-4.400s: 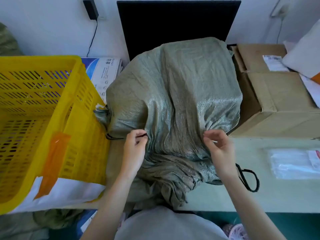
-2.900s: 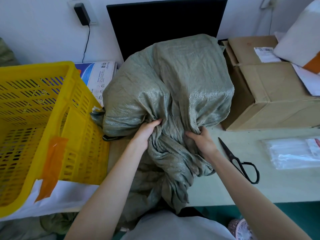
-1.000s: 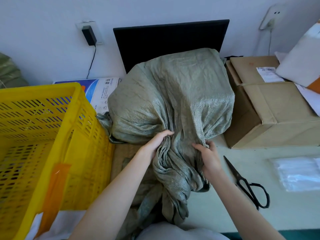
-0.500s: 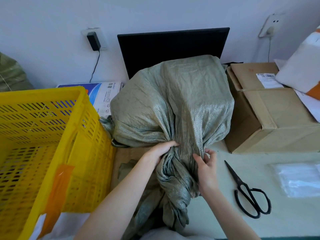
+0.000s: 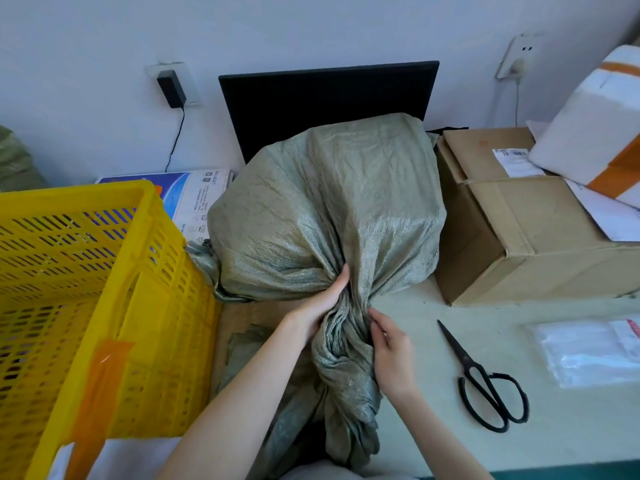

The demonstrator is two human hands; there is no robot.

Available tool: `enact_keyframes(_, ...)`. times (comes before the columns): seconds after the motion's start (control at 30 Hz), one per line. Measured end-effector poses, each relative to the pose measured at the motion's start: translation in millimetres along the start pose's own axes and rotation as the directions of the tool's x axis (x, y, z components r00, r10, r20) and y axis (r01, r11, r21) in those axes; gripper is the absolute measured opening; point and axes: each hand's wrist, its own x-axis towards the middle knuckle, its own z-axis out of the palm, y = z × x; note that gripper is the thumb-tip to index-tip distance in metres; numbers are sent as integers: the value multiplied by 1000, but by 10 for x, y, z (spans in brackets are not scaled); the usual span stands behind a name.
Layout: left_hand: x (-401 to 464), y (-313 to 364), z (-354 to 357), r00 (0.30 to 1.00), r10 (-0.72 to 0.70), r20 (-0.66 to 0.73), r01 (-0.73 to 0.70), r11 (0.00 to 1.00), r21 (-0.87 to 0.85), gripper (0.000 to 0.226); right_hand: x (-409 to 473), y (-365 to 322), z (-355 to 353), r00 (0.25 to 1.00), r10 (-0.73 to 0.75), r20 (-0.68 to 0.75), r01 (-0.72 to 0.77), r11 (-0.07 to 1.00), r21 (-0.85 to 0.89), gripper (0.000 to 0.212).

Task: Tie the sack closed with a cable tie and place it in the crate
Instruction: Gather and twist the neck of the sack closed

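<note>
The green woven sack (image 5: 329,216) sat full and bulky on the table (image 5: 450,427), just beside the yellow crate (image 5: 104,306) on its left and against a cardboard box (image 5: 519,237) on its right. Its mouth was gathered into a twisted neck trailing toward the person. The left hand (image 5: 320,306) was clamped on that neck at its base, its grip closed around the bunched fabric; the right hand (image 5: 391,351) pressed against the other side, fingers curled onto the folds, also gripping. No cable tie could be made out at the neck, so the closure looked unfinished.

The main risk was the gather springing loose: stiff woven fabric tends to unfold, and if either hand let go to reach for a tie, the neck might open. A tie cinched too far from the sack's body could leave slack. The scissors (image 5: 485,379) lay near the right wrist, blades pointing away, and could be knocked.
</note>
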Motion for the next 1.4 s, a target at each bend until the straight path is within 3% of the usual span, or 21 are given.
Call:
enact_keyframes(0.1,-94,61,-40,999,-28,40,27,1000,16,72,9,-5,51,994,-43,99,55,991,-123,35)
enact_keyframes(0.2,-93,82,-38,996,-47,73,32,981,190,104,-5,-25,56,983,-21,181,44,991,-127,38)
enact_keyframes(0.3,100,63,-61,997,-31,68,17,981,194,74,-8,-29,25,977,-2,213,17,997,-71,38)
enact_keyframes(0.4,312,8,-101,1000,22,-18,-19,988,154,89,-27,-71,-25,981,34,193,-50,996,78,36)
enact_keyframes(0.5,127,105,-26,985,102,-138,-77,982,174,66,-31,-68,-72,995,51,88,-67,978,199,30)
enact_keyframes(0.6,11,166,42,968,132,-212,-84,972,218,46,4,-88,-131,996,81,25,-84,979,186,25)
enact_keyframes(0.73,-33,264,85,957,170,-234,-136,979,152,37,225,11,-204,924,208,320,-218,976,-5,105)
enact_keyframes(0.8,-28,340,77,945,188,-269,-172,982,84,40,332,10,-211,869,234,436,-190,971,-144,122)
enact_keyframes(0.87,-12,411,46,930,201,-309,-210,978,5,37,409,-56,-206,829,207,519,-169,978,-119,131)
enact_keyframes(0.93,-15,454,33,923,191,-333,-235,967,-97,34,411,-135,-142,843,139,520,-175,984,21,120)
enact_keyframes(1.03,39,436,63,935,132,-329,-222,941,-253,55,298,-189,79,926,135,352,-207,962,176,59)
enact_keyframes(1.1,-18,423,122,950,83,-301,-189,920,-343,49,246,-218,157,955,143,261,-204,954,222,21)
enact_keyframes(1.13,-113,445,167,955,68,-290,-181,906,-383,42,262,-245,132,957,154,245,-209,952,222,12)
enact_keyframes(1.23,-263,566,214,946,71,-318,-202,893,-402,30,392,-374,-101,945,164,285,-207,970,129,14)
enact_keyframes(1.33,-346,683,235,942,88,-322,-228,876,-425,23,502,-570,-357,953,80,293,-35,987,-154,19)
enact_keyframes(1.4,-370,699,244,950,61,-306,-193,886,-423,28,525,-700,-492,947,15,320,112,920,-375,33)
